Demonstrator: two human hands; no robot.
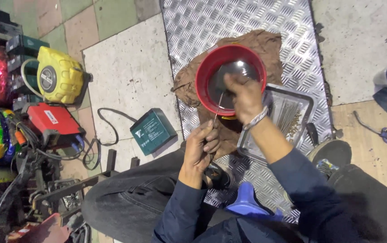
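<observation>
Nearest the camera are dark blue sleeves and dark trousers, with a blue stool (246,203) between the knees; the left hand (201,146) is curled shut, its fingertips pinching the lower end of a thin metal rod (217,111), which rises into a red bowl (229,78) of dark liquid; the right hand (246,95), a bracelet at its wrist, is bunched over the bowl's near rim with fingers pressed together about the rod's upper part, though what exactly it pinches cannot be told; the bowl sits on a brown rag (252,47) spread over a diamond-plate metal sheet (229,18); just right of the bowl lies a square metal tray (303,101) holding thin rods and small parts; left of the sheet, on pale tiles, a green box-shaped battery (153,131) bears a small white label on its top corner; farther left stand a yellow round hose reel (60,76) with a round grey label and a red box-like device (51,119) with a white sticker; a shoe (333,153) rests by the tray.
</observation>
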